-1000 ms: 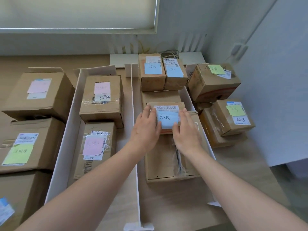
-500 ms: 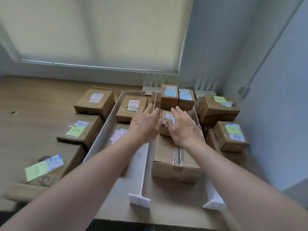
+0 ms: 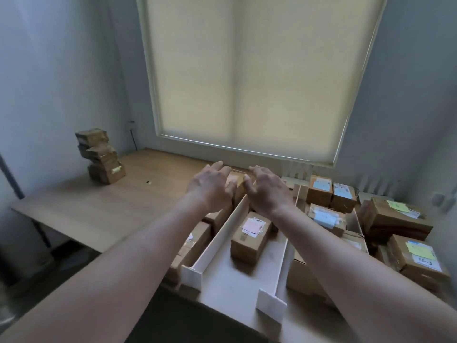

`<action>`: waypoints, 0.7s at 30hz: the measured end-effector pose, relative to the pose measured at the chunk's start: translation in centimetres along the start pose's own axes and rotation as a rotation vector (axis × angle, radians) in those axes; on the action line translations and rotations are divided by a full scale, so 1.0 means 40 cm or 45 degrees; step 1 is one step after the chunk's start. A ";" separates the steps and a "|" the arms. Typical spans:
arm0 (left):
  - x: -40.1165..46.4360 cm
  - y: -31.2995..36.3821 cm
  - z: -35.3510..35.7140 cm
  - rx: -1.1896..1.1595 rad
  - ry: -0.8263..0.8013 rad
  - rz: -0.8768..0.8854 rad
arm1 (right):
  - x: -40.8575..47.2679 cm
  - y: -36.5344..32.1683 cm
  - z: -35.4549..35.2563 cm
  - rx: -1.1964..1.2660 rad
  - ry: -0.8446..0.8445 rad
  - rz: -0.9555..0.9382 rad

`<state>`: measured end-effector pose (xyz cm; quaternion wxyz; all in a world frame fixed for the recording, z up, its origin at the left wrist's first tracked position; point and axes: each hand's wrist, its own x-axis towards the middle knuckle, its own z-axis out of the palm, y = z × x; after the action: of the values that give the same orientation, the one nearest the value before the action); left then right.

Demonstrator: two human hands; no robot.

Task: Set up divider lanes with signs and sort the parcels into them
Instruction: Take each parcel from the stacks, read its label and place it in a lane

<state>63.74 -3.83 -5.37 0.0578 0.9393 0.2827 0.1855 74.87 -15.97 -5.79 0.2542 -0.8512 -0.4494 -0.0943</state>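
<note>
Both hands hover loose-fingered, gripping nothing – left hand (image 3: 212, 186) and right hand (image 3: 265, 188) either side of a box (image 3: 235, 180) at the left divider's (image 3: 220, 235) far end – pink-label parcel (image 3: 249, 235) sits nearer.

brown parcels (image 3: 249, 240), white dividers (image 3: 217, 240), pink label (image 3: 252, 226), cream blind (image 3: 247, 78)
</note>
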 end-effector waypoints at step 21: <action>-0.142 -1.022 -0.381 0.061 0.145 -0.297 | 0.256 -0.986 0.420 0.175 -0.011 -0.276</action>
<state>32.71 27.15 -1.80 0.0402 0.8892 0.3971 0.2238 47.58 18.48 -2.40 0.2982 -0.7786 -0.5454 -0.0866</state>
